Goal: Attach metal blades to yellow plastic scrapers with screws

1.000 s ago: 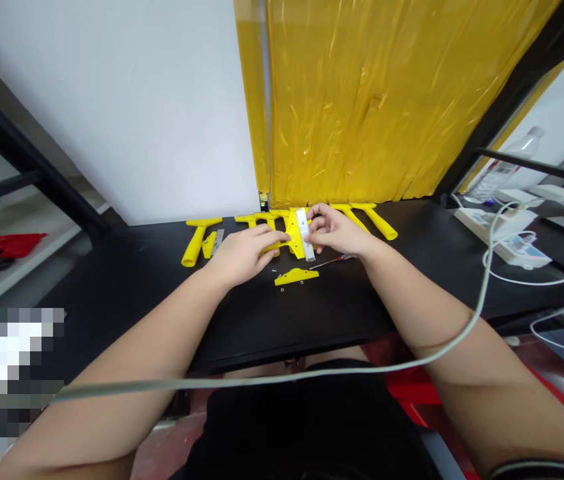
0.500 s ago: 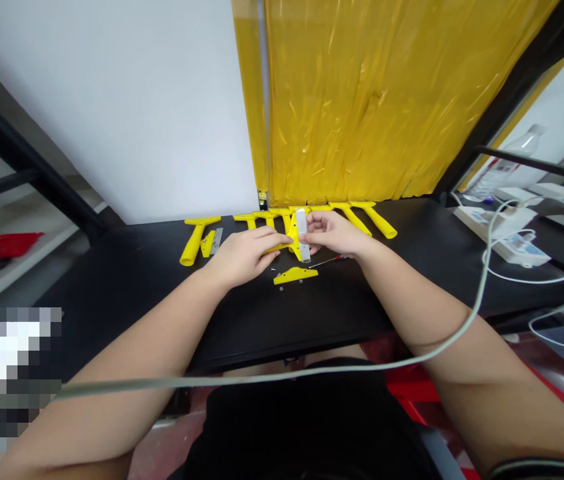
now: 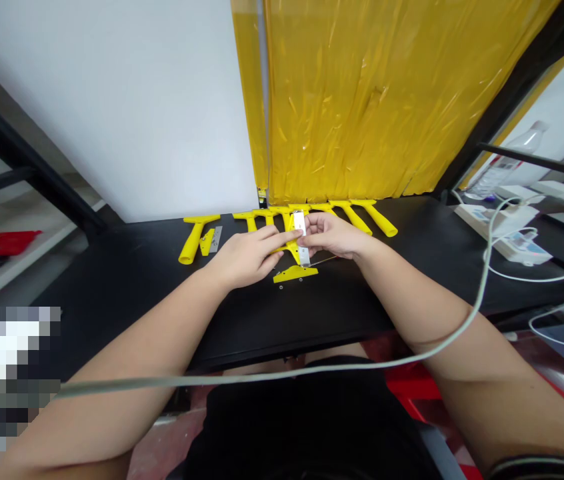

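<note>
Over the black surface [image 3: 262,320], just beyond the yellow plate [image 3: 295,274], seemingly lining up the metal strip [image 3: 304,256] along the head of the yellow scraper [image 3: 291,251], with the handle in the curled fingers of the left hand [image 3: 249,257] and the strip pinched by those of the right hand [image 3: 335,237]. Probably calls next for squaring the edges, then pressing both together.

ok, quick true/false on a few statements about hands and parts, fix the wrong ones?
1. The right hand holds a metal strip. True.
2. The left hand is well clear of the yellow tool. False: the left hand holds the yellow tool.
3. A loose yellow plate lies on the black table. True.
4. The plastic bottle is at picture left. False: the plastic bottle is at picture right.
</note>
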The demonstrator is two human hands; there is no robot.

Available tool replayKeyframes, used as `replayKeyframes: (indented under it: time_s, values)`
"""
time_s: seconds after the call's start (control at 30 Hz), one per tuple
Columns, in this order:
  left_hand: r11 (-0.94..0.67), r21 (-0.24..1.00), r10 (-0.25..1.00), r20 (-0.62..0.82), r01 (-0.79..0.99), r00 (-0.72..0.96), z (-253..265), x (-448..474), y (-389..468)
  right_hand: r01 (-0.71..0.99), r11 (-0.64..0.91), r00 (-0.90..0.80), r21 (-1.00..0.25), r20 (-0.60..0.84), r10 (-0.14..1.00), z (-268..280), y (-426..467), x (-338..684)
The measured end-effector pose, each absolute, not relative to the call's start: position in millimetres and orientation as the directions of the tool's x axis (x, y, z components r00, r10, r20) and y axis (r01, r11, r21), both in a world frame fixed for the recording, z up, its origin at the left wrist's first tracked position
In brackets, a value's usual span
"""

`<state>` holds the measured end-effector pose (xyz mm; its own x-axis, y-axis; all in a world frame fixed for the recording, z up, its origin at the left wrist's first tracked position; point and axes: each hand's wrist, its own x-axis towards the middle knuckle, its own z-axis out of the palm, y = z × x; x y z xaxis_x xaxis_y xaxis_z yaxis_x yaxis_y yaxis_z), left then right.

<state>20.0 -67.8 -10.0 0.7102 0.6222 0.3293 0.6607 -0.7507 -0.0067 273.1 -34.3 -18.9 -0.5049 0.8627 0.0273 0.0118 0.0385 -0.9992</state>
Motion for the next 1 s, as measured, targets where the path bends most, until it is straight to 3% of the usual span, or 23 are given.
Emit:
replayKeyframes:
  time_s: [0.23, 0.33, 0.47, 0.57, 0.77, 1.0]
  values:
    - [-0.735, -0.009, 0.638, 0.333, 0.678, 0.695, -8, 21, -69, 0.057, 0.129, -0.48, -0.99, 0.086, 0.873, -18, -36, 268]
    - [-0.696, -0.006, 0.67, 0.353, 0.718, 0.653, -4, 19, -69, 0.174, 0.18, -0.47, -0.968, 0.079, 0.879, -15, -34, 275]
    - [-0.632, -0.009, 0.708, 0.4, 0.775, 0.582, -2, 13, -65, 0.464, 0.421, -0.565, -0.78, 0.106, 0.818, -10, -34, 289]
    - [-0.603, 0.014, 0.728, 0.418, 0.797, 0.543, -1, 9, -62, 0.54, 0.518, -0.675, -0.664, 0.027, 0.738, -9, -38, 289]
    - [-0.594, 0.024, 0.739, 0.413, 0.804, 0.533, -2, 8, -61, 0.639, 0.553, -0.684, -0.535, -0.067, 0.726, -11, -45, 268]
    - [-0.6, 0.032, 0.735, 0.416, 0.799, 0.535, -4, 7, -59, 0.685, 0.529, -0.643, -0.5, -0.074, 0.762, -11, -48, 262]
